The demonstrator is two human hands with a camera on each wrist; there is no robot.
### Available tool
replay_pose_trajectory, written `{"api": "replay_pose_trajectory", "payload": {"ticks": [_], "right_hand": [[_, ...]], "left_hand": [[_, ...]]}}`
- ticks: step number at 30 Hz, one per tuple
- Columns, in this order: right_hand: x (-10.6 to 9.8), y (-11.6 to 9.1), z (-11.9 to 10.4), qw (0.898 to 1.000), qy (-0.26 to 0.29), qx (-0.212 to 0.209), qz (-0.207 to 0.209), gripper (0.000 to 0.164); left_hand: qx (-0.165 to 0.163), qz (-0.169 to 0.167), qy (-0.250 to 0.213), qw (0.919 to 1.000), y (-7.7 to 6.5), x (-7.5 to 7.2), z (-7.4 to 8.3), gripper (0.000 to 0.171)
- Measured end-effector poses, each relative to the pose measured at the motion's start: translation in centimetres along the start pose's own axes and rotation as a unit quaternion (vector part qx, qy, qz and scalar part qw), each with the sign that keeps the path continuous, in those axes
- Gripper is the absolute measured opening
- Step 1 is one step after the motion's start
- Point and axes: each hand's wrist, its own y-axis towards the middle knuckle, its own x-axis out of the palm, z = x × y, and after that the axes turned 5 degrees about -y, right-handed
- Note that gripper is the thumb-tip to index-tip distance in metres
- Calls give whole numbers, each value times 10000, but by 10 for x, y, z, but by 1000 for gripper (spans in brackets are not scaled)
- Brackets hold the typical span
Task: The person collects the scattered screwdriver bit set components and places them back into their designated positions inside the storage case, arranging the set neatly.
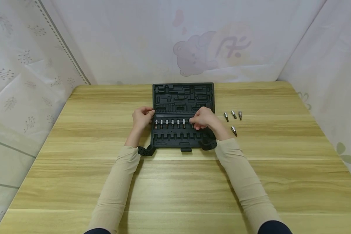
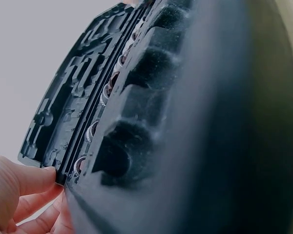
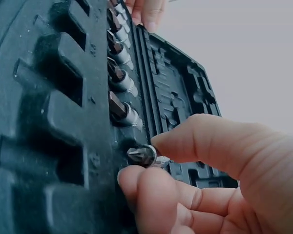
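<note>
A black plastic tool case [image 1: 175,132] lies unfolded on the table, its moulded lid [image 1: 181,97] leaning back. Several silver-collared bit sockets [image 1: 172,123] sit side by side in the upper row of slots. With thumb and fingers, my left hand [image 1: 141,117] grips the case's left edge near the hinge. At the right end of that row, my right hand [image 1: 204,117] pinches a bit socket [image 3: 142,155] with a cross-shaped tip, held at its slot. Whether it is fully seated I cannot tell. The front row of slots [image 3: 63,126] holds no bits where visible.
Several loose bit sockets [image 1: 233,130] lie on the wooden table [image 1: 175,195] right of the case. A case latch [image 1: 186,149] juts from the front edge. Black wrist mounts [image 1: 146,150] are near the case's front corners. Pale curtains [image 1: 128,42] stand behind and beside the table.
</note>
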Motion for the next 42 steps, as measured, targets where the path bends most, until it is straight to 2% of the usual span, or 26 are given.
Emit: {"api": "replay_pose_trajectory", "payload": {"ticks": [5,12,16,24,31,34,39,42], "right_hand": [[2,1,-5,9999,-76,116,62,24],[2,3,-13,9964,-819,110,205,41],[1,5,-16,9951,-963,199,86,45],[-6,8,-17,9944,-969,375,-208,41],[-6,14,-18,9891,-1279,704,-196,29],[-5,14,-18,9889,-1315,681,-130,30],[-4,12,-16,9907,-1242,550,-5,43],[-3,10,-13,9923,-1170,392,63,46]], "left_hand": [[27,-19,-13,10000,0,0,0,18],[61,-19,42,10000,0,-1,0,18],[18,-38,30,10000,0,-1,1,19],[13,-47,3,10000,1,-1,0,18],[6,-69,12,10000,2,-1,-1,19],[45,-49,13,10000,1,-1,-1,19],[75,-41,2,10000,1,-2,-1,18],[54,-74,-11,10000,2,-2,-2,18]]}}
